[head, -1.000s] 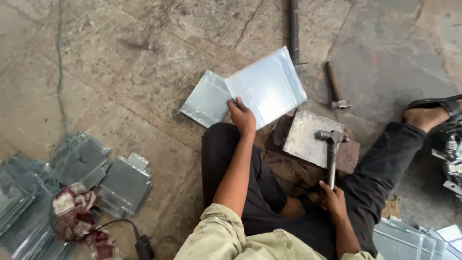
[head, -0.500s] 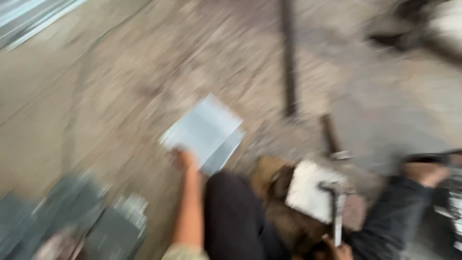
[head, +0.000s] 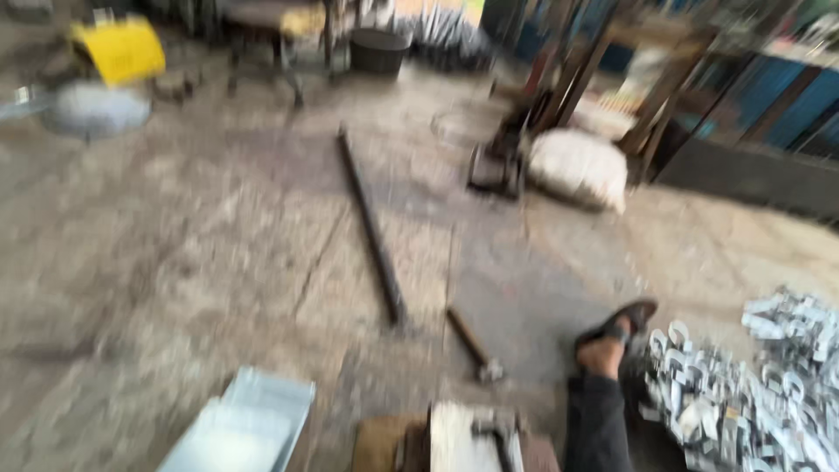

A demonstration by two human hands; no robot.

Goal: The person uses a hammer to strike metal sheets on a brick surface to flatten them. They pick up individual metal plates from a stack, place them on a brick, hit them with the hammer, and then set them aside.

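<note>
Neither of my hands shows in the blurred head view. At the bottom edge lie folded sheet-metal pieces (head: 240, 428) on the stone floor. Right of them sits a pale metal block (head: 454, 441) with the dark head of a hammer (head: 489, 433) resting on it. My foot in a dark sandal (head: 612, 336) and my dark trouser leg (head: 599, 424) stretch out at the lower right.
A long dark rod (head: 371, 232) and a short tool (head: 468, 341) lie on the floor (head: 175, 262). A heap of small bright metal parts (head: 752, 385) sits at the right. Farther back are a white sack (head: 577, 166), wooden frames, a dark bucket (head: 376, 48) and a yellow object (head: 118, 48).
The camera has swung upward, away from my lap. My left hand on the sheet metal and my right hand on the hammer handle have dropped out of view.
</note>
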